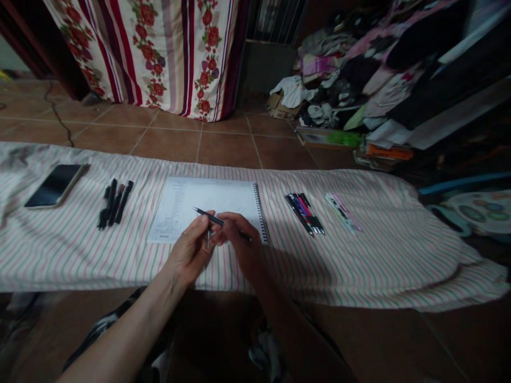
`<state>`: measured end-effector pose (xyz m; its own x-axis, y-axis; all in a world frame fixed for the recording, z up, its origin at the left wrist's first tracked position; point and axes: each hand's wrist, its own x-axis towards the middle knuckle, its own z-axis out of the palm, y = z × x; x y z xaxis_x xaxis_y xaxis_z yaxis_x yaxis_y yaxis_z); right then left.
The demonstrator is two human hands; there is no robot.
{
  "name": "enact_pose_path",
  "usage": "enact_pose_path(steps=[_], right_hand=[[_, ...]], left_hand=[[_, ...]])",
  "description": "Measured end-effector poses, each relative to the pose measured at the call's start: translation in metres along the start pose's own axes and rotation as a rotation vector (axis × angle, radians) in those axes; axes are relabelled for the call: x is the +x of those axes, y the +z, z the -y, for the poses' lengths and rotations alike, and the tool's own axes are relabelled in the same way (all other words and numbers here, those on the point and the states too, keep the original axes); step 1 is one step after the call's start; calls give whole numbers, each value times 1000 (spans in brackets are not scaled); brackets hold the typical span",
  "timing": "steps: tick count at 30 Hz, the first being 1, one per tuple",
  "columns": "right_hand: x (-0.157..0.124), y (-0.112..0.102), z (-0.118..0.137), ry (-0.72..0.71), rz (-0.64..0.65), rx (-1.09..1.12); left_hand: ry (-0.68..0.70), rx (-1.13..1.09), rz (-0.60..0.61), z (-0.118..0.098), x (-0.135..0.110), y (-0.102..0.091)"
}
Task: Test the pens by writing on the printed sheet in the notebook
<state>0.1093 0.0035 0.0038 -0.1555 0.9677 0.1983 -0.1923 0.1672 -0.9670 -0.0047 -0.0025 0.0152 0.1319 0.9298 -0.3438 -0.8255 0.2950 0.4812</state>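
Note:
Both hands meet over the near edge of a spiral notebook (207,205) that lies open on a striped cloth (359,260). My right hand (241,239) is closed round a dark pen (209,217), whose tip points left over the page. My left hand (191,250) is closed too, pinching a small dark piece, perhaps the pen's cap (208,236), right next to the right hand's fingers.
Several black pens (115,203) and a phone (54,185) lie on the cloth to the left. To the right lie a bundle of dark pens (305,213) and some light ones (342,211). Tiled floor, a floral curtain (159,53) and piled clothes (359,69) are beyond.

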Motion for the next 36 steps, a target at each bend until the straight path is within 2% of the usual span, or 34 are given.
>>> enact_pose_path(steps=[3,6,8,10,12,15,18,22,28,30,34,36], right_hand=[[0,-3,0,47,46,30],[2,-8,0,102,-27,30],[5,-12,-1,134,-97,-50],[7,-15,-1,155,-154,-147],[9,-17,-2,161,-175,-220],[9,-15,-1,188,-116,-253],[10,-12,1,246,-74,-185],[13,-10,-1,314,-90,-102],[14,-8,-2,324,-118,-66],[14,-8,-4,324,-111,-51],[14,-8,-12,346,-146,-71],[15,-8,-17,329,-176,-104]], left_hand=[[18,2,-76,-8,2,-3],[42,4,-187,-15,4,-5],[45,48,-216,-17,4,-7],[39,121,-180,-17,3,-9],[8,198,-95,-13,2,-12],[-57,314,8,-6,0,-14],[-63,432,-2,-3,-2,-14],[-50,618,-26,-1,-5,-13],[108,806,-85,3,-3,-16],[206,976,-114,3,-1,-19],[504,1454,-143,1,1,-27],[568,1622,-129,0,0,-27]])
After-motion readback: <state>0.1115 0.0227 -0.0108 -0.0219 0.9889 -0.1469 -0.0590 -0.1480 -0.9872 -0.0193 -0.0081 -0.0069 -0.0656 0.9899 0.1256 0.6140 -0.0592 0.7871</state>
